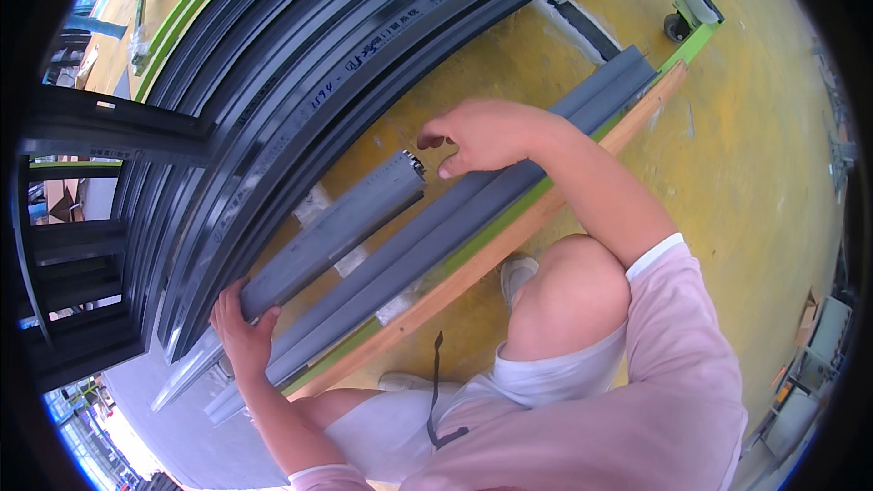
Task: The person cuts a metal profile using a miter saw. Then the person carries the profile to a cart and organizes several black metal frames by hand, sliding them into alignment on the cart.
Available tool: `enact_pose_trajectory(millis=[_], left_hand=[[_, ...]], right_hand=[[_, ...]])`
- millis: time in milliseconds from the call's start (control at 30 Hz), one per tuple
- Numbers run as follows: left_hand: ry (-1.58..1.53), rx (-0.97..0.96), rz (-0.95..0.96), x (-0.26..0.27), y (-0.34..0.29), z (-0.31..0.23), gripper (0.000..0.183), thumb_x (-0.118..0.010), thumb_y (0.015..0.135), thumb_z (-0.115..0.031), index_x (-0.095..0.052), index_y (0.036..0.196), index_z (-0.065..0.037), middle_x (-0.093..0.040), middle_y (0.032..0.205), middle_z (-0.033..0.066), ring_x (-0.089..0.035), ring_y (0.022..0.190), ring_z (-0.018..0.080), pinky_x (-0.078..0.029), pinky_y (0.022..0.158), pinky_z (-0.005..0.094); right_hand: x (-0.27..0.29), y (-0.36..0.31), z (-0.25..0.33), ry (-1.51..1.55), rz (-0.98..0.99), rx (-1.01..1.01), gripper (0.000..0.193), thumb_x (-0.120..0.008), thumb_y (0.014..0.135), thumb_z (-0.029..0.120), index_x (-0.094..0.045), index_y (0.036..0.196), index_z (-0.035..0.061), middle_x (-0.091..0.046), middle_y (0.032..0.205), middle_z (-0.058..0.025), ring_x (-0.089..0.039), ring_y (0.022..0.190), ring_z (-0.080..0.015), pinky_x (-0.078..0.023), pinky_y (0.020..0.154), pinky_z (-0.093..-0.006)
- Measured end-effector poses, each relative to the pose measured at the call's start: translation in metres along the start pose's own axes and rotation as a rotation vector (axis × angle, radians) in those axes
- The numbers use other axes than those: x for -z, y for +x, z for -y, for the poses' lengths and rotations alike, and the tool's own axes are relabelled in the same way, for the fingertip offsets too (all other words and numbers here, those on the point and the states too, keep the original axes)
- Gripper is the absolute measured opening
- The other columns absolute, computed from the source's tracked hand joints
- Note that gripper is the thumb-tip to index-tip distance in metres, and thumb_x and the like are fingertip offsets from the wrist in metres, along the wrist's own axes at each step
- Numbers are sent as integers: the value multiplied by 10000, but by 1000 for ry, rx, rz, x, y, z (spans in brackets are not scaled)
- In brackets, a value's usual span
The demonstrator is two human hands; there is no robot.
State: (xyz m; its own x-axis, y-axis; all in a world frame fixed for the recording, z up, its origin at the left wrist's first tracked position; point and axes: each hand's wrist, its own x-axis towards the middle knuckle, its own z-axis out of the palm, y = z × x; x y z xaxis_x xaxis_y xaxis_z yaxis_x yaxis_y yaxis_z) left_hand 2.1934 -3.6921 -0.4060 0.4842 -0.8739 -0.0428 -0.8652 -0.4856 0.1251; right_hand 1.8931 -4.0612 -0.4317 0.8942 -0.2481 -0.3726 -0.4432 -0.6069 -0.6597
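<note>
A short grey metal profile [336, 232] lies slantwise in front of me, its far end cut open and showing a hollow, ribbed section. My left hand [244, 332] grips its near end, fingers on one side and thumb on the other. Just beyond the far end hovers my right hand [482, 136], thumb and curved fingers apart, with nothing in it. Longer grey profiles [436, 227] run beside the short one, on the side nearer my body, passing under my right wrist.
A thick stack of long dark profiles [300, 82] fills the left side. A wooden beam [436, 305] edges the green cart frame [700, 41], which has a caster [676, 27]. Dark frames [77, 245] stand at far left. The floor [755, 173] is yellow.
</note>
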Motion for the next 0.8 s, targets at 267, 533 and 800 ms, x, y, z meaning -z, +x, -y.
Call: enact_pose_trajectory(millis=[267, 533, 800], left_hand=[[-14, 20, -42, -3, 2, 0, 681, -853, 673, -179, -613, 1302, -82, -639, 1246, 128, -553, 1227, 345, -343, 1115, 451], [-3, 19, -42, -5, 0, 5, 683, -845, 684, -196, -606, 1315, -86, -634, 1258, 125, -549, 1235, 346, -339, 1122, 456], [-20, 34, -31, -4, 2, 4, 694, -858, 678, -203, -610, 1317, -92, -634, 1261, 120, -546, 1244, 342, -332, 1130, 455]], right_hand=[[-4, 2, -9, 4, -20, -21, 527, -706, 914, 323, -619, 1368, 70, -696, 1189, -226, -646, 1138, -403, -510, 968, -473], [-12, 9, -14, -13, 19, -12, 466, -704, 914, 334, -678, 1281, 47, -712, 1202, -201, -654, 1138, -391, -517, 957, -457], [-38, 28, -24, 196, 148, -81, 453, -745, 859, 370, -744, 1170, 40, -758, 1106, -155, -704, 1037, -323, -539, 890, -406]])
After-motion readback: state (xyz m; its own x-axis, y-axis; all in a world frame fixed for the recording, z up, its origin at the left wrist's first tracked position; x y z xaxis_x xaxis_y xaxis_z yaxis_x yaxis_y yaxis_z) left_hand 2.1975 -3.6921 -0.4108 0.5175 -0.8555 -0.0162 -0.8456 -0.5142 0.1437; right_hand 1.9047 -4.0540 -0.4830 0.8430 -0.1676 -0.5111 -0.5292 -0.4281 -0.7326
